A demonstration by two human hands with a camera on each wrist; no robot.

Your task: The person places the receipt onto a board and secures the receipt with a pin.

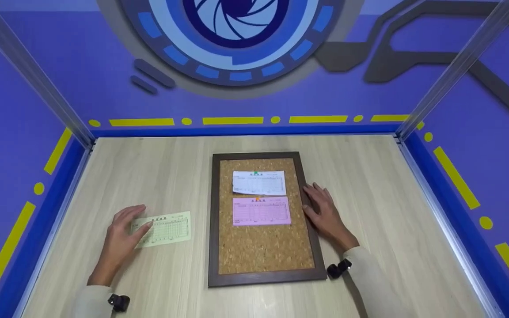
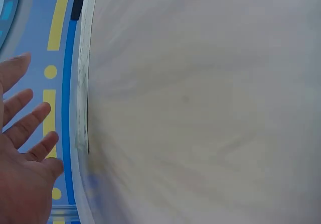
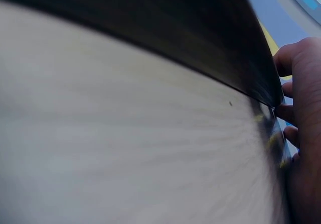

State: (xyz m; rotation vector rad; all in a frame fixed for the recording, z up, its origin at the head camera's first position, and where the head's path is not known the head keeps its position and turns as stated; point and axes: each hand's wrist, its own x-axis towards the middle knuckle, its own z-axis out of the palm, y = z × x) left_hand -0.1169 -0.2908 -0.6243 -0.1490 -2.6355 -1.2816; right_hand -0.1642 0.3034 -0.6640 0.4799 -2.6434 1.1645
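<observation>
On the table, left hand (image 1: 119, 234) flat on slip (image 1: 164, 228) (fingers straight).

from my head view i see two bare hands, the left hand (image 1: 119, 236) and the right hand (image 1: 325, 214), each coming out of a long pale sleeve, off-white and plain, with no print or pattern that i can make out. a small black device sits at each wrist: one by the left cuff (image 1: 119, 302), one by the right cuff (image 1: 339, 268), dark and blocky, details too small to read. i see no rings, no gloves. the wrist views show only bare fingers, blurred.
</observation>
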